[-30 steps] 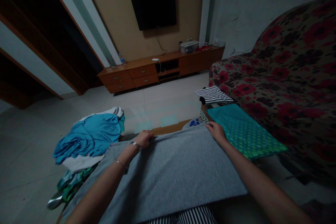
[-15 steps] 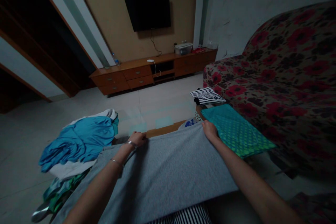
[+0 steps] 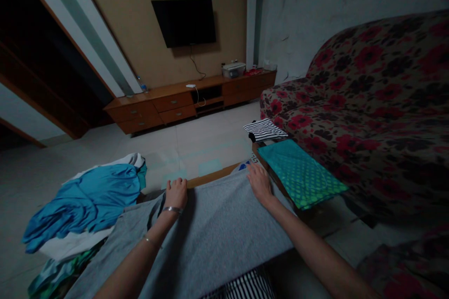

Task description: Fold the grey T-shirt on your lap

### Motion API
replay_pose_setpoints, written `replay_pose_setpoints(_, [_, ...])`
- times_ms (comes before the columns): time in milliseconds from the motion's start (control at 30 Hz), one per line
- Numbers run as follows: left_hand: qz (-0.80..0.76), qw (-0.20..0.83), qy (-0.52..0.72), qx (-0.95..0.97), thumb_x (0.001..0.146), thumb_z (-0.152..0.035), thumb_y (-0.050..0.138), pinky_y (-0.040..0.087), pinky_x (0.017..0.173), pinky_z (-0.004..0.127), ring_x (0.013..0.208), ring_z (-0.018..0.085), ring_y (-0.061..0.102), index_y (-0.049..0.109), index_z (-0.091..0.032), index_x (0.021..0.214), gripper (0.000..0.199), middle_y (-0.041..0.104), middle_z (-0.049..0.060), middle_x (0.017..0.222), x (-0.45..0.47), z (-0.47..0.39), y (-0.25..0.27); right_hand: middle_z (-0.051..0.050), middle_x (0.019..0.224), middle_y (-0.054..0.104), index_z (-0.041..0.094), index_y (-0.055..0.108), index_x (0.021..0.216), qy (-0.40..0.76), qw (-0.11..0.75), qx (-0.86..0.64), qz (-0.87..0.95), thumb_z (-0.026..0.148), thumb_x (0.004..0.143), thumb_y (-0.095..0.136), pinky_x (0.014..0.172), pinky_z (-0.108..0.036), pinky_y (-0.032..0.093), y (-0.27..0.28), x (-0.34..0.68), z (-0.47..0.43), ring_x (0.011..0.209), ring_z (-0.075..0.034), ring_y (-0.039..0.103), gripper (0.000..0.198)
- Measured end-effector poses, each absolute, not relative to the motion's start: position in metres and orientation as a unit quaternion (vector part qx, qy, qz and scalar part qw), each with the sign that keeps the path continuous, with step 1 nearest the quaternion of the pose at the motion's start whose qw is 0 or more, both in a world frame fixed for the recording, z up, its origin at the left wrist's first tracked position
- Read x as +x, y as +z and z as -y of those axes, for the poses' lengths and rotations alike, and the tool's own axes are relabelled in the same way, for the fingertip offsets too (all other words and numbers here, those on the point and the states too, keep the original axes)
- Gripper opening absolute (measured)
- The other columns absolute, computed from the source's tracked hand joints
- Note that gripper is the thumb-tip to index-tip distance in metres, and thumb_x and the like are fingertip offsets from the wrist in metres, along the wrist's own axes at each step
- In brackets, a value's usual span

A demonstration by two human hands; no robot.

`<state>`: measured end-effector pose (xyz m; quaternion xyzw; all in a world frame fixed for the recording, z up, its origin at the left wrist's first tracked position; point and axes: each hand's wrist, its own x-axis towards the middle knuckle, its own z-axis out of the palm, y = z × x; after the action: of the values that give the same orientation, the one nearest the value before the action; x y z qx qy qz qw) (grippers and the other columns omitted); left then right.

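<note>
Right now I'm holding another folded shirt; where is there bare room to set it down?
Bare wood shows only as a thin strip of table edge beyond the grey garment, between the left hand and right hand. Left is crowded by the blue clothes pile; right by the teal folded cloth.

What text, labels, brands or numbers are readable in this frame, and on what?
None can be read.
Blue print on the cloth past the grey garment, just beyond the right hand: too small and mostly covered to tell whether it is lettering.
Television: screen dark, no brand legible.
Box on the wooden cabinet: too dim and small to show any label.
</note>
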<state>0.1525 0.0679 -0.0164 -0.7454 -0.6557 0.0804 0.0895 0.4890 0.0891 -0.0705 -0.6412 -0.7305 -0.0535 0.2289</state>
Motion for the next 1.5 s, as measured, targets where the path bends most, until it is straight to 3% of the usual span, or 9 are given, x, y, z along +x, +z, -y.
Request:
replay_pose_setpoints(100, [0.622, 0.085, 0.032, -0.778, 0.094, -0.023, 0.029, 0.018, 0.112, 0.05, 0.131, 0.024, 0.039, 0.053, -0.019, 0.127, 0.041, 0.044, 0.011, 0.143, 0.165, -0.051, -0.035, -0.013, 0.144, 0.041, 0.016, 0.049, 0.133, -0.027, 0.213, -0.612, 0.762, 0.033, 0.091, 0.049, 0.108, -0.04, 0.028, -0.09, 0.482, -0.078, 0.134, -0.025, 0.033, 0.046])
replay_pose_setpoints(267, [0.646, 0.044, 0.016, -0.762, 0.095, -0.045, 0.027, 0.02, 0.112, 0.051, 0.141, 0.024, 0.021, 0.032, -0.021, 0.145, 0.056, 0.03, 0.007, 0.152, 0.159, -0.047, -0.081, -0.014, 0.144, 0.041, 0.012, 0.048, 0.134, -0.008, 0.199, -0.613, 0.765, 0.04, 0.092, 0.044, 0.111, -0.04, 0.026, -0.11, 0.506, -0.074, 0.136, -0.024, 0.032, 0.05])
replay_pose_setpoints(600, [0.654, 0.08, -0.053, -0.75, 0.095, -0.042, 0.029, 0.014, 0.113, 0.054, 0.144, 0.024, 0.013, 0.029, -0.021, 0.147, 0.056, 0.016, 0.007, 0.156, 0.176, -0.023, -0.076, -0.016, 0.146, 0.038, 0.009, 0.048, 0.134, -0.014, 0.198, -0.662, 0.722, 0.031, 0.09, 0.048, 0.111, -0.042, 0.024, -0.084, 0.488, -0.032, 0.138, -0.026, 0.029, 0.049])
replay_pose_setpoints(767, [0.626, 0.018, -0.033, -0.779, 0.094, -0.048, 0.029, 0.018, 0.113, 0.053, 0.143, 0.024, 0.019, 0.03, -0.026, 0.146, 0.056, 0.022, 0.004, 0.154, 0.195, 0.024, -0.085, -0.007, 0.147, 0.039, 0.021, 0.048, 0.136, 0.012, 0.192, -0.599, 0.777, 0.034, 0.091, 0.046, 0.11, -0.04, 0.027, -0.095, 0.459, 0.037, 0.137, -0.023, 0.031, 0.046])
replay_pose_setpoints(900, [0.643, -0.026, -0.027, -0.765, 0.093, -0.049, 0.031, 0.018, 0.113, 0.051, 0.143, 0.024, 0.019, 0.031, -0.024, 0.146, 0.058, 0.022, 0.005, 0.154, 0.174, 0.031, -0.087, -0.012, 0.141, 0.045, 0.012, 0.053, 0.131, -0.018, 0.18, -0.629, 0.756, 0.031, 0.093, 0.039, 0.109, -0.042, 0.031, -0.116, 0.528, 0.074, 0.134, -0.025, 0.037, 0.045])
replay_pose_setpoints(1067, [0.672, -0.063, -0.041, -0.737, 0.095, -0.037, 0.031, 0.019, 0.113, 0.048, 0.142, 0.022, 0.021, 0.037, -0.025, 0.143, 0.05, 0.026, 0.006, 0.153, 0.145, 0.045, -0.071, -0.02, 0.134, 0.051, 0.006, 0.058, 0.125, -0.073, 0.202, -0.616, 0.758, 0.034, 0.094, 0.028, 0.103, -0.045, 0.039, -0.128, 0.606, 0.097, 0.128, -0.029, 0.045, 0.052])
replay_pose_setpoints(1200, [0.691, -0.069, -0.053, -0.718, 0.093, -0.025, 0.033, 0.019, 0.112, 0.052, 0.142, 0.023, 0.022, 0.041, -0.026, 0.14, 0.048, 0.027, 0.005, 0.153, 0.143, 0.082, -0.072, -0.016, 0.137, 0.049, 0.014, 0.059, 0.125, -0.085, 0.251, -0.571, 0.777, 0.034, 0.094, 0.029, 0.103, -0.049, 0.04, -0.127, 0.579, 0.127, 0.131, -0.029, 0.041, 0.047])
replay_pose_setpoints(1367, [0.689, -0.057, -0.072, -0.719, 0.093, -0.037, 0.035, 0.015, 0.114, 0.048, 0.142, 0.022, 0.021, 0.038, -0.028, 0.142, 0.05, 0.028, 0.003, 0.153, 0.119, 0.111, -0.082, -0.008, 0.135, 0.053, 0.026, 0.053, 0.131, -0.026, 0.23, -0.445, 0.865, 0.031, 0.091, 0.038, 0.1, -0.047, 0.045, -0.14, 0.54, 0.159, 0.125, -0.025, 0.049, 0.044])
replay_pose_setpoints(1500, [0.732, -0.047, -0.073, -0.676, 0.093, -0.04, 0.034, 0.022, 0.111, 0.045, 0.14, 0.024, 0.024, 0.037, -0.026, 0.143, 0.052, 0.028, 0.005, 0.153, 0.082, 0.109, -0.081, -0.008, 0.124, 0.061, 0.029, 0.057, 0.125, -0.013, 0.276, -0.424, 0.863, 0.022, 0.088, 0.034, 0.092, -0.043, 0.05, -0.144, 0.555, 0.161, 0.114, -0.024, 0.057, 0.044])
